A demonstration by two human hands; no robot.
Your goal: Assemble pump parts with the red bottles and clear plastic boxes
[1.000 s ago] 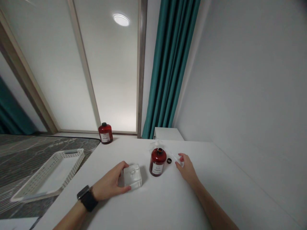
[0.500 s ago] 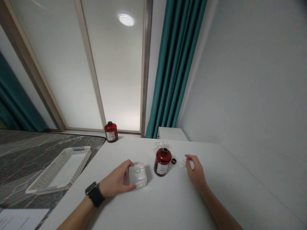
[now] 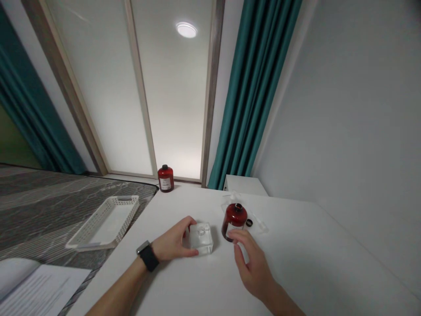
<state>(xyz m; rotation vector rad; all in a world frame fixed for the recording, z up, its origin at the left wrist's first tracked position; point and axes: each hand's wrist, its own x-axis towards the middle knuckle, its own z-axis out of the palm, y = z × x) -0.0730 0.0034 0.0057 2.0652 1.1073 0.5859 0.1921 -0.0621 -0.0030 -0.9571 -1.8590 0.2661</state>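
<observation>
My left hand (image 3: 176,239) is wrapped round the side of a square, clear glass bottle (image 3: 201,240) that stands on the white table. Its thumb lies along the near side and the fingers reach round the back. To the right stands a dark red bottle (image 3: 236,214) with a white label, its neck uncapped. My right hand (image 3: 251,263) is in front of that bottle, thumb and fingers apart, and partly covers the label. Whether the fingertips touch it I cannot tell. Beside it lies a small black cap (image 3: 249,223).
Clear plastic pieces (image 3: 259,224) lie behind and right of the red bottle. A second, capped red bottle (image 3: 165,180) stands at the table's far left corner. A white perforated basket (image 3: 113,241) and an open booklet (image 3: 49,287) are on the left.
My right hand has moved left from the plastic pieces to the front of the uncapped red bottle. My left hand still holds the glass bottle. The view has shifted slightly.
</observation>
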